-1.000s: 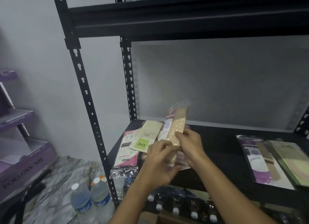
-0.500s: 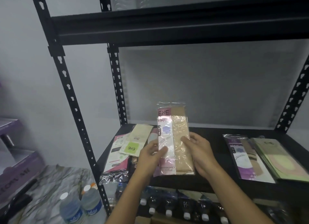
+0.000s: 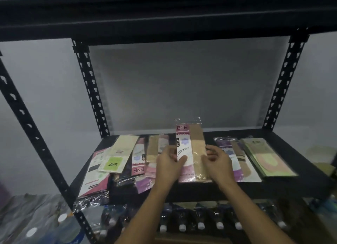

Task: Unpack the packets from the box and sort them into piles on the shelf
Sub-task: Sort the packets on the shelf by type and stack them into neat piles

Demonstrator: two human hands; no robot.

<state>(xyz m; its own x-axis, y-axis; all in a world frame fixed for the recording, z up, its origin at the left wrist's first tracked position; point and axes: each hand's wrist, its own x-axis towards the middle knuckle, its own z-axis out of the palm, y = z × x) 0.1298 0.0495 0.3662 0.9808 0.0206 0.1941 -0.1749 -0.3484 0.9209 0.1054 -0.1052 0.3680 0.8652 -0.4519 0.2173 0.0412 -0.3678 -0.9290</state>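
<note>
I hold a pink ENE packet (image 3: 189, 147) with a beige stocking inside, upright and tilted back over the middle of the black shelf (image 3: 182, 191). Its lower end is down at the shelf surface. My left hand (image 3: 168, 166) grips its left edge, thumb on the front. My right hand (image 3: 219, 161) has curled fingers at its right edge. A loose mixed heap lies to the left: a pink-and-black packet (image 3: 94, 172), a cream packet with a green label (image 3: 118, 156) and more pink ENE packets (image 3: 139, 160). To the right lie a purple pile (image 3: 229, 152) and a green pile (image 3: 264, 156).
A second shelf board (image 3: 164, 16) runs low overhead. Black perforated uprights (image 3: 91, 90) stand at the corners. Rows of capped bottles (image 3: 200, 225) fill the level below, and water bottles (image 3: 69, 229) stand on the floor at the lower left.
The pink packet has turned face-on in both hands and come down toward the middle of the shelf. My head has moved right and closer, so the shelf fills the view.
</note>
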